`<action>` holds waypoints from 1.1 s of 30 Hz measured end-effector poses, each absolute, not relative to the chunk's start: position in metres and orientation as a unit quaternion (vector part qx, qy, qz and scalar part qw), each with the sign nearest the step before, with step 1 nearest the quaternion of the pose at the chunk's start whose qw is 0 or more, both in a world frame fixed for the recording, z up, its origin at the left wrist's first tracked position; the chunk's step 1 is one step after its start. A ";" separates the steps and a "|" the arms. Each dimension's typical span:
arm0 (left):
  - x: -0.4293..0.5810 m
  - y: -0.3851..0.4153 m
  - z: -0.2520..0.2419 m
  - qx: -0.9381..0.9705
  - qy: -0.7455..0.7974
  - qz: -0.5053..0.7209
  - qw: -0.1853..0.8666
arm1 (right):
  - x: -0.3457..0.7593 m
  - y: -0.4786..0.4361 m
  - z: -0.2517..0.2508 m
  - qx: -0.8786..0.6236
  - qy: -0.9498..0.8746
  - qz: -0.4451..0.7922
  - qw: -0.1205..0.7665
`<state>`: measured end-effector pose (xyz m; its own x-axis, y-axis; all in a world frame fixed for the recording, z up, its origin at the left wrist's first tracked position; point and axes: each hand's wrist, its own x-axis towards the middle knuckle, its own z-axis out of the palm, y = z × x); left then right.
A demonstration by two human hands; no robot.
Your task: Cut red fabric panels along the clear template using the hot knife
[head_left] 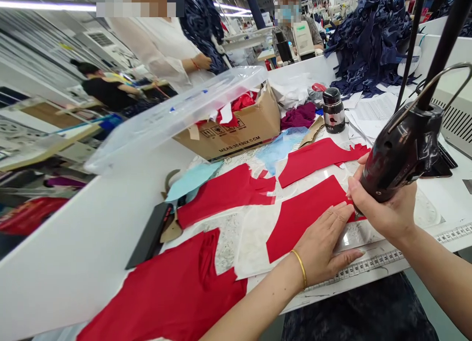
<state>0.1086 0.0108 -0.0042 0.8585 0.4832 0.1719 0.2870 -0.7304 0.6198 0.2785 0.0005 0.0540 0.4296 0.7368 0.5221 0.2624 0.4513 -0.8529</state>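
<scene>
Head view, right hand (393,211): closed round the lower casing of a black handheld tool (398,154), thumb and fingers wrapped about it.
Black handheld tool: held at a tilt, its narrow tip down at the right end of a red panel (306,225); a bent metal rod (448,71) loops beside its upper end.
Left hand (319,245): palm down and gripping nothing, fingers stretched together towards the tool's tip, thumb spread apart; a gold bangle (300,268) circles the wrist.
Red panel: flat on the worktable, its right end partly hidden by the fingers.
Other red pieces: one (313,159) just behind the panel, another (221,196) to its left, a larger crumpled one (173,287) at the near left.
Near edge: a measuring tape (385,259) runs along it, passing by the left thumb.
Behind the red: a dark jar (334,112) upright, loose papers (376,112) to its right, and a cardboard box (239,127) with red fabric inside.
Farther off: a heap of dark blue fabric (372,41); a co-worker in a white top (158,51) beside dark patterned cloth (201,24).
</scene>
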 end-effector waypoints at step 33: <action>0.105 0.014 -0.016 0.922 0.242 0.145 0.267 | 0.319 -0.010 0.054 -0.519 -0.491 0.130 0.687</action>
